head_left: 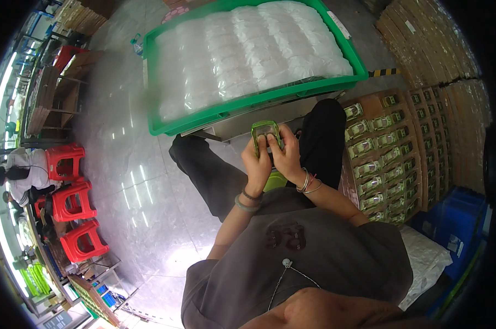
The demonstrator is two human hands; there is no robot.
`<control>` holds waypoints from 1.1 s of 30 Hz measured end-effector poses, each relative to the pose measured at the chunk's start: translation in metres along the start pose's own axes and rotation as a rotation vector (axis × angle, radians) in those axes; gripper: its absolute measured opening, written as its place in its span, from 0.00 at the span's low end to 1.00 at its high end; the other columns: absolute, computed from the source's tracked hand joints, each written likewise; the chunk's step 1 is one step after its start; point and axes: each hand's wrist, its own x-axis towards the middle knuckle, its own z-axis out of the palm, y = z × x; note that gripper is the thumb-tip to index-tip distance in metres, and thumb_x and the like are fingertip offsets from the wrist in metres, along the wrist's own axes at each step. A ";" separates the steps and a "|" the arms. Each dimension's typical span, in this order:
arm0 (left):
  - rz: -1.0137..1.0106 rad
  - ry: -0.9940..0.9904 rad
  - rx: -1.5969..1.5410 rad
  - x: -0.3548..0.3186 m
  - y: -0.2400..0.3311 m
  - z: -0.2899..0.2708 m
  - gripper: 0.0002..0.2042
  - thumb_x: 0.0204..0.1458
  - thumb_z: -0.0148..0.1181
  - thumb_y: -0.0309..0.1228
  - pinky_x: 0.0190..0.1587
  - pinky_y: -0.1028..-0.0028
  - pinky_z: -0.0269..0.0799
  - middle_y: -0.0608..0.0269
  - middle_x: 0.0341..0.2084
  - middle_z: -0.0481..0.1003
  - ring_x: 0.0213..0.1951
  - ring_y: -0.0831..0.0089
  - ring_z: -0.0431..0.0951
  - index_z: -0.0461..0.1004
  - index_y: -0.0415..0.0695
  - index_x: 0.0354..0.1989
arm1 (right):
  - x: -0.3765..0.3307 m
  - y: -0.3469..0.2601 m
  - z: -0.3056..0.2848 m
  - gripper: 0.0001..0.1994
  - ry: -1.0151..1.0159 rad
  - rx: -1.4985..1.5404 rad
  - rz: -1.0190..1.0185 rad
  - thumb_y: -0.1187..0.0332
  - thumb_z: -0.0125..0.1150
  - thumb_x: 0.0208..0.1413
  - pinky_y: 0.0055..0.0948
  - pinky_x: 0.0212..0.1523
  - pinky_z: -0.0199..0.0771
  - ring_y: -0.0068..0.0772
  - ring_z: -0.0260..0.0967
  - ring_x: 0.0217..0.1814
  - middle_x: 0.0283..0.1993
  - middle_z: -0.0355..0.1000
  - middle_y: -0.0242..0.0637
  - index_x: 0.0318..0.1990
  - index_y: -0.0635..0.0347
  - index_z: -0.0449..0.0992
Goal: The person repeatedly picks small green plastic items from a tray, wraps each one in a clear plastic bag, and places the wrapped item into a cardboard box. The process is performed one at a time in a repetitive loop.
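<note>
A green toy car body [265, 128] with an open, frame-like top is held up in front of my lap. My left hand [256, 164] grips its left side, and my right hand [288, 155] grips its right side. Both thumbs press together into its near part. The fingers beneath it are mostly hidden. Beyond my hands stands a large green tray [189, 124] filled with rows of white, plastic-wrapped bundles [226, 55]. To the right, similar green toy car bodies [363, 147] stand in rows on a brown board.
Stacked brown boards [423, 38] rise at the far right, with a blue crate [451, 225] and a white sack [421, 260] nearer me. Red stools [83, 245] line the left side, where another person [26, 170] sits at a workbench. A bottle [136, 45] stands beyond the tray's left corner.
</note>
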 end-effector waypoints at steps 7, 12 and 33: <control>-0.145 -0.095 -0.060 -0.003 -0.005 0.004 0.11 0.60 0.48 0.30 0.32 0.73 0.69 0.56 0.27 0.75 0.29 0.73 0.73 0.73 0.35 0.41 | -0.019 -0.002 -0.010 0.09 0.034 0.017 0.197 0.67 0.54 0.59 0.31 0.33 0.67 0.32 0.68 0.32 0.32 0.69 0.40 0.40 0.64 0.69; 0.085 -0.377 0.135 -0.010 0.004 0.018 0.19 0.54 0.57 0.30 0.38 0.73 0.69 0.53 0.42 0.71 0.39 0.69 0.72 0.67 0.37 0.53 | -0.055 0.039 -0.069 0.15 0.054 0.180 0.605 0.59 0.52 0.62 0.27 0.35 0.68 0.28 0.69 0.35 0.34 0.72 0.37 0.46 0.64 0.69; -0.367 -0.304 0.142 -0.018 -0.031 -0.018 0.12 0.60 0.51 0.32 0.30 0.78 0.72 0.60 0.36 0.76 0.35 0.74 0.76 0.74 0.35 0.42 | 0.106 0.281 -0.374 0.18 0.595 -0.840 0.438 0.57 0.54 0.55 0.48 0.40 0.70 0.56 0.72 0.40 0.34 0.73 0.58 0.35 0.68 0.76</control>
